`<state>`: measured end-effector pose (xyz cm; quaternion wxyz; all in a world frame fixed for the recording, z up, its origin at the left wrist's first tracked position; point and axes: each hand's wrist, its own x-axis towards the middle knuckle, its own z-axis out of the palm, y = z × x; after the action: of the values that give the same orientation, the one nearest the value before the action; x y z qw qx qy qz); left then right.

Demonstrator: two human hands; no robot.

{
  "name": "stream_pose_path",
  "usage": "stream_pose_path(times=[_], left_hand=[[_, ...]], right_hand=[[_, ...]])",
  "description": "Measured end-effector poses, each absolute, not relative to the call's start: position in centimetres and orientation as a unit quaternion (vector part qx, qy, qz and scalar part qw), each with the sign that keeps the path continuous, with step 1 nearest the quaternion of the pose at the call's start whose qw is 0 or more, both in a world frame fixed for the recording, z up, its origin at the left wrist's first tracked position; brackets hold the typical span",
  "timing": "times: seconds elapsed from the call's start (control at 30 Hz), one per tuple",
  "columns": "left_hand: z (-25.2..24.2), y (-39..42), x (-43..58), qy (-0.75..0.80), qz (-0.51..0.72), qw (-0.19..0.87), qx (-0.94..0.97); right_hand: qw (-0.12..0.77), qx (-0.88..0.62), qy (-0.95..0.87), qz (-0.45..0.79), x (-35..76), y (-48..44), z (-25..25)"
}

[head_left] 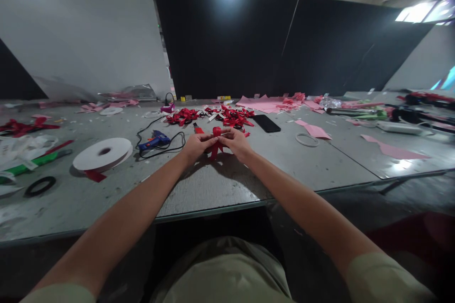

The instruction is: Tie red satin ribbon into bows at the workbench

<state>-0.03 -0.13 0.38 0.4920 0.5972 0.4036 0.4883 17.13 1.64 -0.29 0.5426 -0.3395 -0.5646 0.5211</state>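
Between my two hands, just above the grey table, is a red ribbon bow (215,150) with its tails hanging down. My left hand (197,146) pinches it from the left side, fingers closed. From the right, my right hand (236,143) pinches the same bow near its upper loop. A pile of red ribbon bows (231,116) with some white pieces lies right behind my hands. Left of my left hand rests a blue glue gun (155,140) with a black cord. The fingertips partly hide the middle of the bow.
A white ribbon spool (103,153) lies on the table (220,189) at left, near a black ring (40,186). A black phone (266,123) and a whitish ring (307,140) lie to the right. Pink paper scraps (314,130) are scattered about. Dark panels (234,42) stand behind.
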Motion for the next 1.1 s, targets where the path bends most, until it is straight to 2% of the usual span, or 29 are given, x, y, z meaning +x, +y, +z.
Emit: stream_pose_path(times=[0.27, 0.67, 0.8, 0.93, 1.0, 1.1], left_hand=[[1.3, -0.7, -0.2, 0.404, 0.506, 0.465, 0.603], [0.6, -0.2, -0.3, 0.399, 0.491, 0.473, 0.613], [0.7, -0.1, -0.5, 0.399, 0.492, 0.451, 0.629], [1.0, 0.3, -0.8, 0.434, 0.530, 0.346, 0.641], [1.0, 0.7, -1.2, 0.463, 0.537, 0.290, 0.642], [0.8, 1.1, -1.9, 0.521, 0.510, 0.205, 0.653]], right_hand=[[0.519, -0.301, -0.552, 0.579, 17.2, 0.9, 0.2], [0.555, -0.322, -0.607, 0.469, 17.1, 1.3, 0.0], [0.513, -0.325, -0.619, 0.498, 17.0, 0.8, 0.0], [0.413, -0.353, -0.656, 0.524, 17.2, 0.8, -0.1], [0.402, -0.362, -0.698, 0.468, 17.7, 1.0, -0.1], [0.472, -0.363, -0.753, 0.279, 18.6, 1.4, 0.2]])
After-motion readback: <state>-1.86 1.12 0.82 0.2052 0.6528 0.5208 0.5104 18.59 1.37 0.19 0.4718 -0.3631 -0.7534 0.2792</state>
